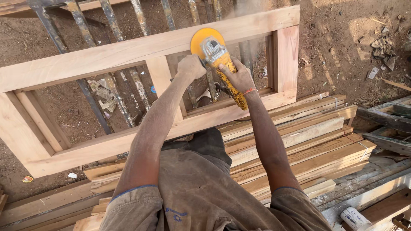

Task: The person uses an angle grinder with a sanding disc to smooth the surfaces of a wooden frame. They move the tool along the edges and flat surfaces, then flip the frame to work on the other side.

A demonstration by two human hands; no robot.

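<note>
While dust drifts above the wooden frame (128, 53), grinding its far rail with the yellow angle grinder (216, 60): left hand (190, 67) wrapped shut at the head, right hand (239, 77) gripping the body. Near rail beside the plank stack (299, 145) apparently untouched.

Both hands, left hand (191, 67) and right hand (238, 78), grip a yellow grinder (218, 60) (dust rising) against a wooden frame (128, 51).

Wood frame (107, 55) cut off at left edge; grinder (220, 64) side handle hidden in left hand (191, 67) (disc face unseen).
</note>
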